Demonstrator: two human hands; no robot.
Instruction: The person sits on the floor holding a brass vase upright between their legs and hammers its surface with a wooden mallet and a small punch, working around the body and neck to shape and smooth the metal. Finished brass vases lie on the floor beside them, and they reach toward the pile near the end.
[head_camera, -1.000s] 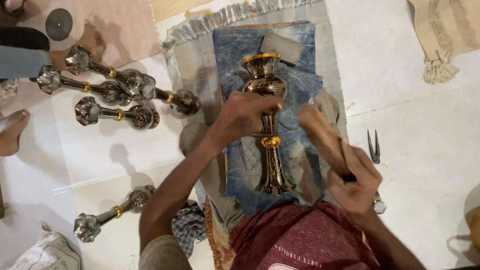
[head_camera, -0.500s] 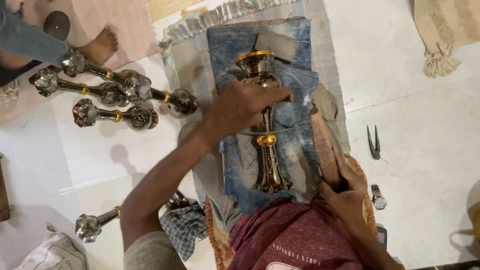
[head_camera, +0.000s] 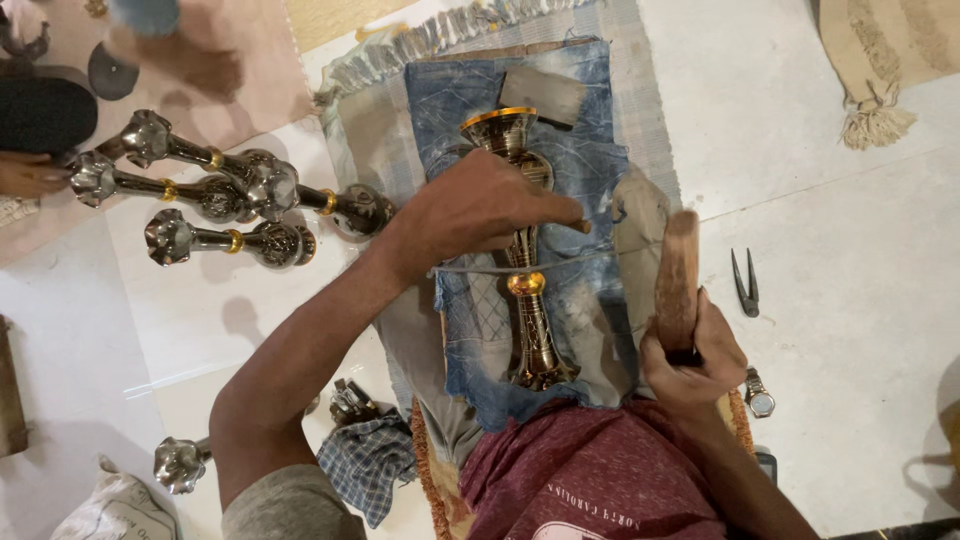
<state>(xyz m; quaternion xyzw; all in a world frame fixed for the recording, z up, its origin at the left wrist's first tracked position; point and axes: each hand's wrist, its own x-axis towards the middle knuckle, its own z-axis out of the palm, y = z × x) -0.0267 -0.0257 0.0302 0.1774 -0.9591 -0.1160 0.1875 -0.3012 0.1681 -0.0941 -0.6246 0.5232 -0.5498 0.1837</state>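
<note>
Brass vase on blue denim under left hand; right hand, grip clenched around wooden mallet.

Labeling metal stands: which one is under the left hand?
The gold-banded brass stand on blue denim cloth, under the left hand; other silvery stands lie aside.

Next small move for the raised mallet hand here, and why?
Probably a short downward tap. The right hand holds the wooden mallet lifted beside the brass stand, apart from it. The left hand presses on the stand's stem, pinning it on the blue cloth, seemingly with a thin tool under the fingers; that is hard to make out. Nothing lies between mallet and stand.
</note>
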